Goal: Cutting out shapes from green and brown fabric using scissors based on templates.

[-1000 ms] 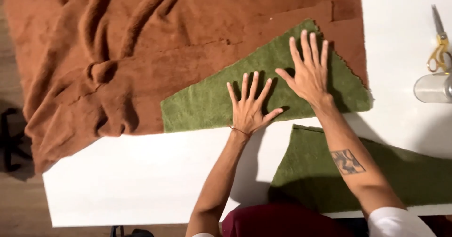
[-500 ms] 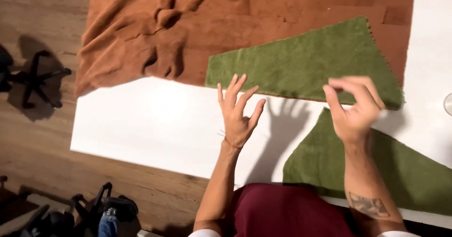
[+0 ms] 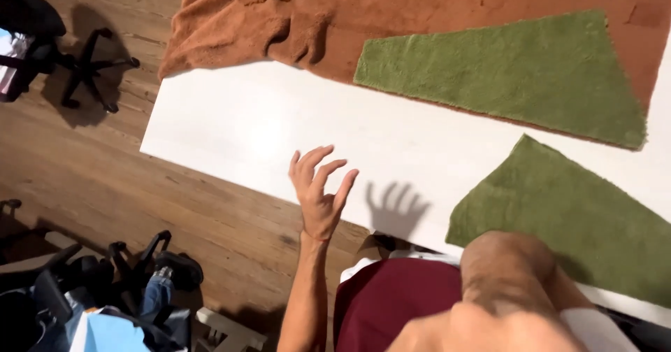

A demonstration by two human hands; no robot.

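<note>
- I see the white table (image 3: 265, 125) filling the middle of the view; I use it as my landmark for everything else.
- The wooden floor (image 3: 91, 170) runs along the table's left and near edges.
- A rust-brown fleece fabric (image 3: 433, 9) covers the table's far end, its bunched left part hanging over the far-left corner.
- A green fabric piece (image 3: 517, 72), a long tapering shape, lies flat on the brown fabric at the table's far right.
- A second green fabric piece (image 3: 587, 212) lies on the bare table top at its near right edge, apart from the first.
- My right arm is only a blurred forearm at the table's near right; the hand is not in view.
- A black office chair base (image 3: 87, 62) stands on the floor off the table's far-left side.
- My left hand (image 3: 320, 192) hovers over the table's near edge, empty, fingers (image 3: 325, 174) spread and slightly curled, touching nothing; its shadow falls on the table just to its right.
</note>
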